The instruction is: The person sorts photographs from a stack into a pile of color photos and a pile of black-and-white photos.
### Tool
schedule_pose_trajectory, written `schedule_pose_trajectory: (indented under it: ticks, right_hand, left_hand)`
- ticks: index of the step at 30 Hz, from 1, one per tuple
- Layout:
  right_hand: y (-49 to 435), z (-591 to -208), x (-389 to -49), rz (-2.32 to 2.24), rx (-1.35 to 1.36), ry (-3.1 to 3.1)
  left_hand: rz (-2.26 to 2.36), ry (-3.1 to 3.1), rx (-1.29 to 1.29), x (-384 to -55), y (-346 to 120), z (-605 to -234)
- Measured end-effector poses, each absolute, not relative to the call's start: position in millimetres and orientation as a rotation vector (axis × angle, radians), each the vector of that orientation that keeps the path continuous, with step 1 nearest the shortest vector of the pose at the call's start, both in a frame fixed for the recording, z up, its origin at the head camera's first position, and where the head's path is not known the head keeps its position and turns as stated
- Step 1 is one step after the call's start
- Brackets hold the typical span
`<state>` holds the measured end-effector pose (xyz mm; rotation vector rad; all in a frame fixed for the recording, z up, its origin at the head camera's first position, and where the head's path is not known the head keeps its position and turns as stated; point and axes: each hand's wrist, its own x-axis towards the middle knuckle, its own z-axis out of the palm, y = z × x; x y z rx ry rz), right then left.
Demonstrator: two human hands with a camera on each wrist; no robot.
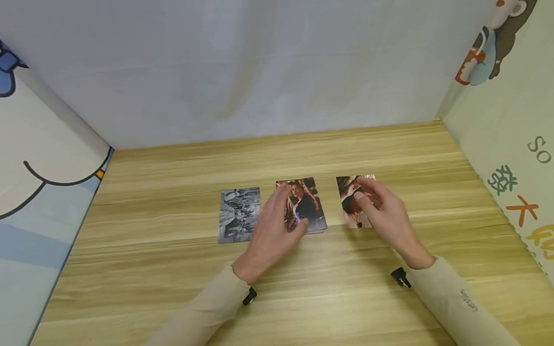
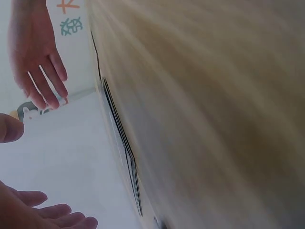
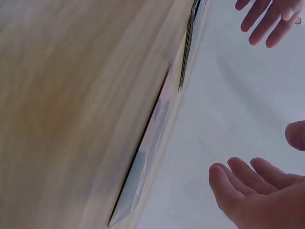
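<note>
Three spots on the table hold photo cards in a row. A black-and-white card (image 1: 237, 216) lies at the left. In the middle is a small stack of cards (image 1: 309, 206), topped by a picture of a person with long wavy hair. A reddish-brown picture card (image 1: 351, 209) lies at the right. My left hand (image 1: 272, 223) hovers over the stack's left side, thumb apart from loosely bent fingers. Above the right card is my right hand (image 1: 388, 214), fingers relaxed and nothing in them. Both wrist views show the fingers (image 2: 62, 217) raised off the cards.
The wood-grain table (image 1: 173, 288) backs onto a pale hanging cloth (image 1: 173, 72). Printed panels stand at both sides, the left one (image 1: 47, 144) with cartoon shapes and the right one (image 1: 489, 129) with a figure and lettering. Black straps (image 1: 400, 277) show at the cuffs.
</note>
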<state>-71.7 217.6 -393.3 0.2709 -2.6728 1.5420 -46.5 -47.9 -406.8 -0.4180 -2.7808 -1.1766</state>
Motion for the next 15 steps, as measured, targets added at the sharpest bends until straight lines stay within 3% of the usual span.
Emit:
schedule_pose_trajectory:
  ticks: [15]
  right_hand:
    - [189.9, -401.7, -80.0, 1.279, 0.460, -2.898]
  left_hand:
    - [-0.991, -2.956, -0.421, -54.3, -61.9, -407.4]
